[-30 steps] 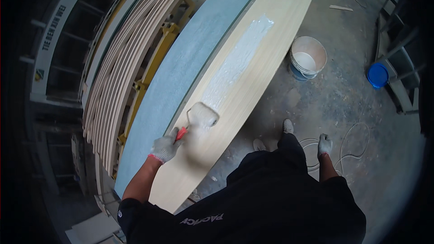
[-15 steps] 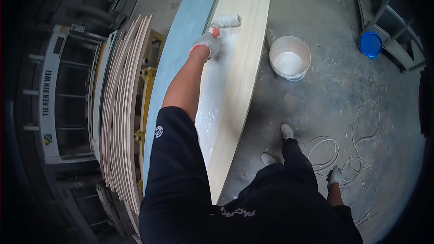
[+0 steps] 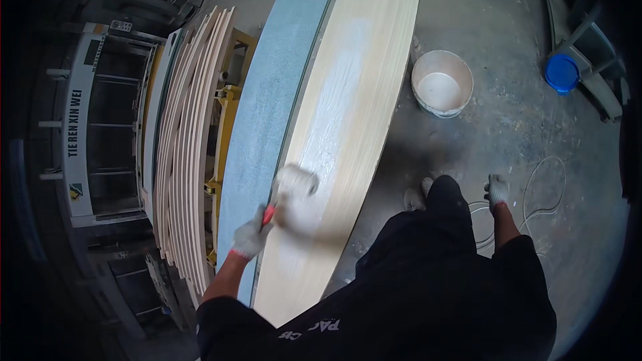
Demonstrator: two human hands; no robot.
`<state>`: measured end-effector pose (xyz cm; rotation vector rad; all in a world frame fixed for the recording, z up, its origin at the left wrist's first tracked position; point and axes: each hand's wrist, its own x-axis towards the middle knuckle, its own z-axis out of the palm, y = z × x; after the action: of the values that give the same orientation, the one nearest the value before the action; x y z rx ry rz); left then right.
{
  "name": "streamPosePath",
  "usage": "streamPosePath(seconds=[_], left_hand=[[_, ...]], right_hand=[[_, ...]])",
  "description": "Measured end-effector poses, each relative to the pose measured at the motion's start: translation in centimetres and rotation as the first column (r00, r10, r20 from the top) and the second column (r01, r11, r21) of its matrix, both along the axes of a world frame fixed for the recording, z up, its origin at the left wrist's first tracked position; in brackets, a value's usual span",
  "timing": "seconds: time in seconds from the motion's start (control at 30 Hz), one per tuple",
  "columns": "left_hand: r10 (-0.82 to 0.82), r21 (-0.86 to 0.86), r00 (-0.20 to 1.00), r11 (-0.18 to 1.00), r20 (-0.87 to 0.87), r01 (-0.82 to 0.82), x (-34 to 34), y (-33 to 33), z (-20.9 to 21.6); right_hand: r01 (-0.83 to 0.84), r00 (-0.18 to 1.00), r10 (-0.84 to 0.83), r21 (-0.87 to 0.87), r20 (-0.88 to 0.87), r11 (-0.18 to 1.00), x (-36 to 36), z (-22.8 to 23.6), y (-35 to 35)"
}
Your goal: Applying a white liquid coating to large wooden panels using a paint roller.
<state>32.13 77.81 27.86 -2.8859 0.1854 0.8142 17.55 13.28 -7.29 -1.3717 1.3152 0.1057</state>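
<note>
My left hand, in a pale knit glove with a red cuff, is closed round the red handle of a paint roller. The roller's white sleeve rests on a long cream wood-grain board, towards its near end. A wet, whitish streak runs along the middle of that board. Beside it on the left lies a long blue-grey panel, with a narrow gap between them. Over the floor at my right side hangs my right hand, also gloved, its fingers loosely apart and holding nothing.
A white bucket with whitish liquid stands right of the board. Thin boards stand stacked on the left by a yellow frame and a grey machine. A blue lid or bucket and a coiled hose are on the right.
My left hand has drawn the roller back along the board, from its far part to near my body. My right hand has swung forward. My view has shifted slightly.
</note>
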Motion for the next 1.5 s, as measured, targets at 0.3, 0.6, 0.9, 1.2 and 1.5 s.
streamPosePath(seconds=[0.3, 0.6, 0.9, 1.2, 1.5], left_hand=[[-0.018, 0.063, 0.999, 0.998, -0.035, 0.02, 9.2, -7.8, 0.6], [-0.202, -0.124, 0.954, 0.964, 0.224, 0.233, 45.6, -34.4, -4.8], [-0.137, -0.151, 0.99, 0.978, 0.037, 0.141, 39.9, -30.7, -3.7], [0.007, 0.109, 0.993, 0.994, -0.114, 0.006, 35.3, -28.2, 0.8], [-0.165, -0.199, 0.97, 0.959, 0.176, 0.199, 57.6, -45.3, -4.5]], right_hand=[[-0.199, 0.98, 0.198, -0.036, -0.013, 0.979, 7.4, -0.6, -2.2], [0.125, 0.969, -0.121, 0.009, -0.214, 0.992, 5.4, -3.3, -14.5], [0.163, 0.979, -0.138, 0.164, -0.151, 0.973, 17.9, -5.6, -23.4], [0.041, 0.997, -0.054, 0.185, 0.063, 0.982, 29.0, -0.5, -23.4], [-0.008, 1.0, 0.008, 0.041, -0.001, 0.999, 25.3, -0.3, -21.7]])
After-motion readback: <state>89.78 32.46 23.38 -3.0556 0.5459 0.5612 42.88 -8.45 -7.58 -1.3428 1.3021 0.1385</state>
